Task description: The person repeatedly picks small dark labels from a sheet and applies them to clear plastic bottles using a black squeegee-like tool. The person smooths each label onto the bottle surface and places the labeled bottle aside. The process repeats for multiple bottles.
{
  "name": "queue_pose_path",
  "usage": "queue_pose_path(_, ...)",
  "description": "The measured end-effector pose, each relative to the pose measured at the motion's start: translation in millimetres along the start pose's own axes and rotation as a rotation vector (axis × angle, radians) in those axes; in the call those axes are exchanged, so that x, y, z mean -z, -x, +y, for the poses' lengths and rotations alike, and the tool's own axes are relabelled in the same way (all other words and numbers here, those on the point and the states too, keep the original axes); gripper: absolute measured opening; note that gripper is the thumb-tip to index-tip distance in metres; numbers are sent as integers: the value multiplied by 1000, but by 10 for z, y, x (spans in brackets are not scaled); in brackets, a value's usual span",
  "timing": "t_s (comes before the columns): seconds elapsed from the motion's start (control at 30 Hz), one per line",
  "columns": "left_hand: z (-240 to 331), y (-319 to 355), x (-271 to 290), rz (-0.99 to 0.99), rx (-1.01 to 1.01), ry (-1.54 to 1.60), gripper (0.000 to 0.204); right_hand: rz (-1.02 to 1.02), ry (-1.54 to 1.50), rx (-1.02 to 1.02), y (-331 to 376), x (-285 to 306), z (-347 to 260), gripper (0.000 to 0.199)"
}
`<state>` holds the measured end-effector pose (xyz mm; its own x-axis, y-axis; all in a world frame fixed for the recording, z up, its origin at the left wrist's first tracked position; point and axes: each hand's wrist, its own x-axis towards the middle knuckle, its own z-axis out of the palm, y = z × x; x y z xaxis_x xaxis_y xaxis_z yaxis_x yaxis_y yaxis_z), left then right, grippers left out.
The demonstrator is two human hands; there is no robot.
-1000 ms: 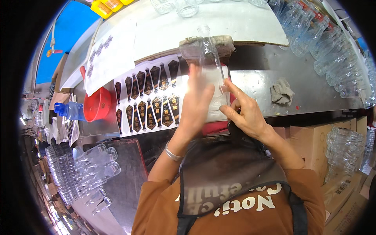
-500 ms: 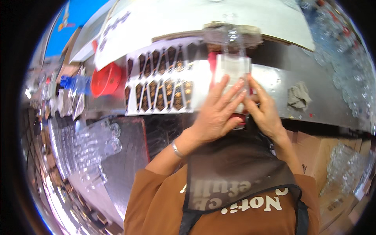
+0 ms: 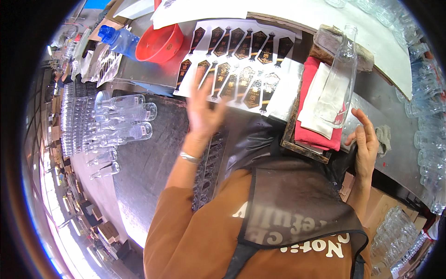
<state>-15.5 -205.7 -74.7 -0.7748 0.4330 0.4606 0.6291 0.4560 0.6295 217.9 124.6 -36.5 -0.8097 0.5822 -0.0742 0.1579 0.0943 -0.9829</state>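
White cloth (image 3: 316, 98): glass bottle (image 3: 342, 74) lying atop; label sheet (image 3: 288, 69) and left hand (image 3: 203, 115) leftward, fingers spread, seemingly empty through blur; right hand (image 3: 365, 144) rightward, loosely curled, empty. Best: handle labels (image 3: 284, 47) by edges, steady bottle against rolling.

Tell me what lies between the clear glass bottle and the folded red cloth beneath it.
A white cloth lies between the bottle and the red cloth, as the head view shows.

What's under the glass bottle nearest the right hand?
The bottle lies on white cloth over red cloth, its neck on a rag. Whatever the cloths cover is hidden.
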Motion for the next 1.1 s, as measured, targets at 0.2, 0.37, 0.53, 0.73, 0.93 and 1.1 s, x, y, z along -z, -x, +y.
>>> queue_pose_path(0.2,-660,197,577,-151,-134,-550,49,-33,7,-12,-34,27,13,35)
queue_pose_path(0.37,-706,192,716,-121,-90,-456,21,-1,20,23,35,12,-126,30)
queue_pose_path(0.53,-2,-290,696,51,701,672,46,-75,124,264,-33,-113,-508,24)
queue_pose_path(0.73,1185,-694,202,-97,526,1351,58,-3,481,958,-481,-1004,-1189,23)
queue_pose_path(0.93,1659,-628,-111,-301,397,1225,58,79,605,911,-531,-892,-1171,16)
queue_pose_path(1.1,1636,-647,-275,-251,267,1022,54,-172,448,683,-214,-315,-1381,13)
